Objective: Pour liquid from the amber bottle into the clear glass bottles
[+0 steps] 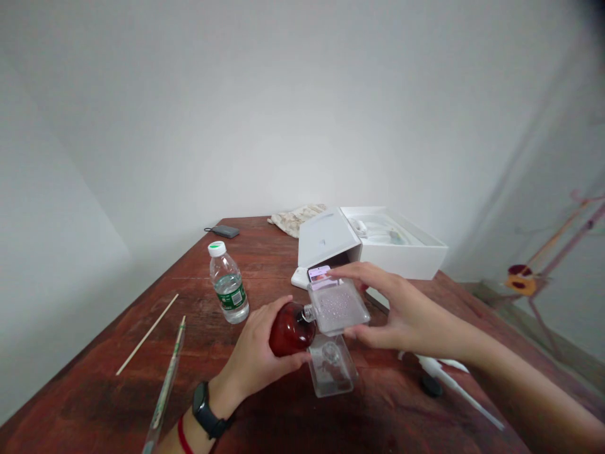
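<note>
My left hand point(258, 356) grips a round dark-red glass bottle point(289, 329) held on its side above the wooden table point(118, 403). Its silver neck points right into a clear square cap with small beads point(338, 306), which my right hand point(401, 312) holds between thumb and fingers. Below them a second clear square piece point(333, 372) rests on the table. A black watch and a red band sit on my left wrist.
A small water bottle point(229, 284) stands left of the hands. A thin wooden stick point(147, 334) and a wrapped long stick point(166, 384) lie at the left. An open white box point(378, 243), a cloth point(295, 217), a grey device point(225, 231) and a phone point(319, 273) are behind.
</note>
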